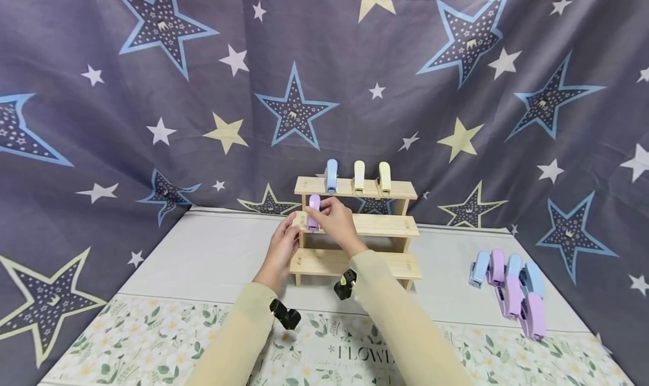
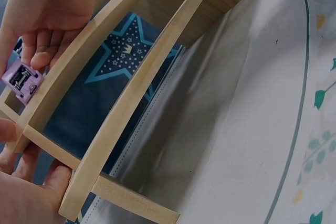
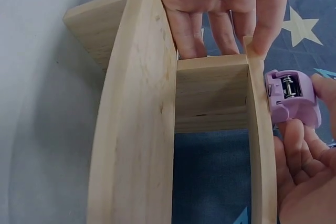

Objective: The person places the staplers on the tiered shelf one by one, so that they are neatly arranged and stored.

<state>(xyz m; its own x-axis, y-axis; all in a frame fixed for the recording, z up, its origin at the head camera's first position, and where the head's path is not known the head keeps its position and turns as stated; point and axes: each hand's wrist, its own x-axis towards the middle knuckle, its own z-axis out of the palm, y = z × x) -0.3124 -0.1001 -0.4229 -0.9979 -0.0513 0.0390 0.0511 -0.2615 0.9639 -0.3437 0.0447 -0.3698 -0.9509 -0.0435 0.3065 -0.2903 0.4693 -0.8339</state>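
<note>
Left hand (image 1: pixel 281 246) part-closed, gripping left end of wooden rack (image 1: pixel 386 225) | right hand (image 1: pixel 338 221) pinched around purple stapler (image 1: pixel 315 202)

The three-tier shelf (image 1: pixel 385 225) is built of smooth, matt wood with visible grain. The lilac stapler (image 3: pixel 307 110) is cased in smooth plastic with a slight sheen, and shiny metal-looking parts (image 3: pixel 288 86) are exposed inside; similar plastic is seen on the staplers (image 1: pixel 536 315) at right. The far backdrop (image 1: pixel 203 101) is formed of matt, creased cloth. The sleeves (image 1: pixel 405 318) are made of matt cloth.

Table (image 1: pixel 213 262) with 3-tier wooden rack (image 1: pixel 387 225), staplers (image 1: pixel 535 316)
</note>
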